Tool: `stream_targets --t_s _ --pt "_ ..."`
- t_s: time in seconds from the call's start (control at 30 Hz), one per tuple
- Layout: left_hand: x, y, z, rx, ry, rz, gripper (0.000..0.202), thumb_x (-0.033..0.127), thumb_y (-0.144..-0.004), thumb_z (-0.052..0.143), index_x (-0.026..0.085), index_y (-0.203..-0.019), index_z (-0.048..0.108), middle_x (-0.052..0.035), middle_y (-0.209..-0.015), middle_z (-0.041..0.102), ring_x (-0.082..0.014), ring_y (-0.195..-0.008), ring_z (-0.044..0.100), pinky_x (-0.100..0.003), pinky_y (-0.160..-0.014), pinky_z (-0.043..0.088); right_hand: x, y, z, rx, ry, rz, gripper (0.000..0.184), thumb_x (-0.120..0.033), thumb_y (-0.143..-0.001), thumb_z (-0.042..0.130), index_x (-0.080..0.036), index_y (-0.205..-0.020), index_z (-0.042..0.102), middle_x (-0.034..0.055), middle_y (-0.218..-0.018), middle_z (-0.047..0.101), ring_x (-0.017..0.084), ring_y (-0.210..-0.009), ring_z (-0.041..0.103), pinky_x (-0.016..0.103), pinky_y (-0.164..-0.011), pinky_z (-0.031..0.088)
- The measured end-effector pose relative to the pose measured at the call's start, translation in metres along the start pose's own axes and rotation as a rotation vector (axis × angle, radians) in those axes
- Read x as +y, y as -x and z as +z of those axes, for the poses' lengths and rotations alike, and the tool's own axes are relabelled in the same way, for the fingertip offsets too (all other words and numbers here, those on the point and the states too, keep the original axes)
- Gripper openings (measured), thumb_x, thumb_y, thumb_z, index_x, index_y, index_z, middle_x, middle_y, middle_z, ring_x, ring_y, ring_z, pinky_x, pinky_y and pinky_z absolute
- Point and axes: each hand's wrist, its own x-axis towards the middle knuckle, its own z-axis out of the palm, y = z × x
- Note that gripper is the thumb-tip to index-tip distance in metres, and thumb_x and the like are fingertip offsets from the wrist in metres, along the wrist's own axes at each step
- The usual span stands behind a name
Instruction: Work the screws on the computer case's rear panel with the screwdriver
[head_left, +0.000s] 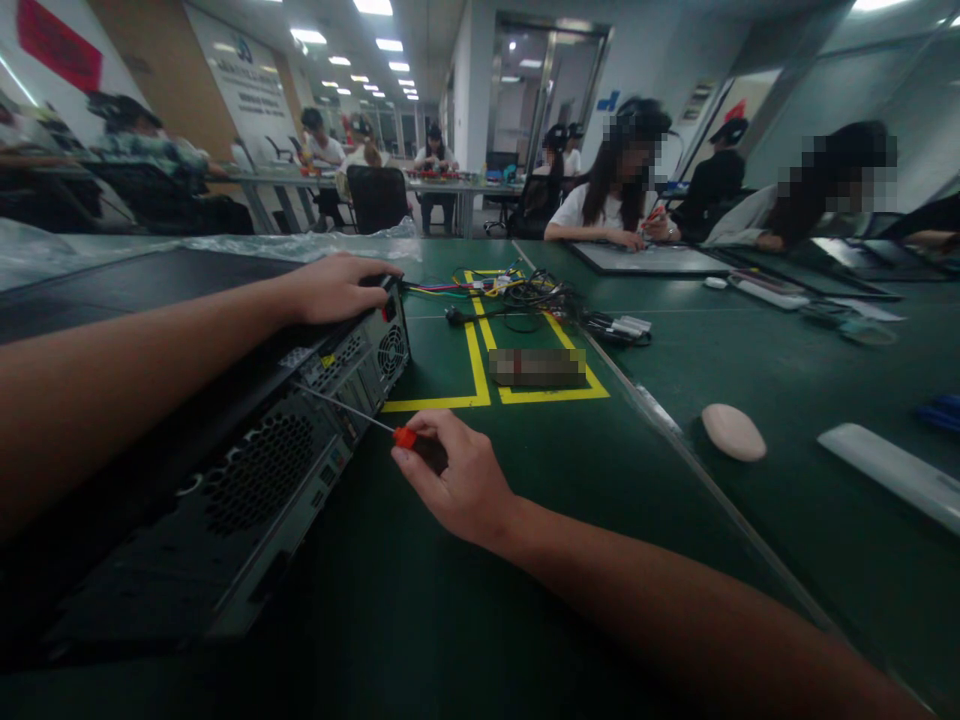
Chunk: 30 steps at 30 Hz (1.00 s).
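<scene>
A black desktop computer case [300,470] lies on the left of the table, its metal rear panel with vents, ports and a fan grille turned to the right. My left hand [341,285] rests on the case's top near the far rear corner, fingers stretched out and the thumb by the edge. In front of the panel, my right hand [457,475] is closed around a screwdriver [405,437] with a red-orange handle end. Its thin shaft points up and left to the upper part of the rear panel. Whether the tip sits in a screw is too small to tell.
Right of the case lie a tangle of cables [536,295], yellow tape lines [480,370] and a blurred-out block [536,368]. Farther right are a pale computer mouse [733,432] and a white bar [892,465]. A co-worker [615,205] sits across the table with a flat panel.
</scene>
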Motion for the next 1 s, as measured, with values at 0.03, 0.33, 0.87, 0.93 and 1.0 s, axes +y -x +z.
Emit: stream_targets --t_s 0.03,0.33,0.87,0.93,1.0 --pt "-0.0019 -0.0007 0.0008 0.008 0.004 0.001 0.077 0.055 -0.089 0.043 0.016 -0.153 0.060 -0.0132 -0.134 0.071 -0.0354 -0.122 0.064 -0.046 -0.111 0.045 0.0001 -0.0001 0.0002 0.003 0.002 0.001 0.020 -0.037 -0.101 0.065 -0.022 -0.113 0.064 0.0050 -0.103 0.076 0.017 -0.088 0.075 0.032 -0.085 0.062" --pt "-0.0089 -0.0030 0.0033 0.024 0.018 -0.004 0.073 0.056 -0.088 0.047 0.026 -0.152 0.062 -0.0082 -0.129 0.074 -0.0356 -0.123 0.065 -0.045 -0.110 0.046 -0.0014 0.0009 -0.0001 -0.015 -0.010 0.035 0.023 -0.040 -0.101 0.064 -0.021 -0.115 0.064 0.0054 -0.105 0.076 0.016 -0.085 0.074 0.031 -0.080 0.062" --pt "-0.0023 -0.0010 0.0000 0.013 0.042 -0.026 0.074 0.056 -0.086 0.048 0.026 -0.153 0.062 -0.0074 -0.136 0.072 -0.0379 -0.127 0.062 -0.046 -0.114 0.043 -0.0007 -0.0003 -0.0018 -0.023 0.132 -0.007 0.028 -0.043 -0.108 0.054 -0.020 -0.116 0.068 0.0081 -0.107 0.076 0.020 -0.095 0.072 0.035 -0.087 0.058" --pt "-0.0014 -0.0010 -0.0003 0.004 0.046 -0.031 0.075 0.056 -0.086 0.048 0.025 -0.153 0.061 -0.0073 -0.136 0.072 -0.0376 -0.125 0.063 -0.046 -0.113 0.045 -0.0001 -0.0004 -0.0007 -0.018 0.118 -0.012 0.029 -0.043 -0.108 0.053 -0.021 -0.117 0.067 0.0086 -0.109 0.076 0.021 -0.097 0.073 0.035 -0.088 0.058" --pt "-0.0012 -0.0009 -0.0004 0.002 0.050 -0.032 0.076 0.056 -0.086 0.048 0.024 -0.154 0.061 -0.0079 -0.134 0.073 -0.0374 -0.124 0.063 -0.046 -0.112 0.046 0.0002 0.0000 0.0004 -0.002 0.089 -0.011 0.028 -0.045 -0.106 0.056 -0.021 -0.118 0.066 0.0081 -0.109 0.076 0.021 -0.097 0.074 0.035 -0.088 0.059"
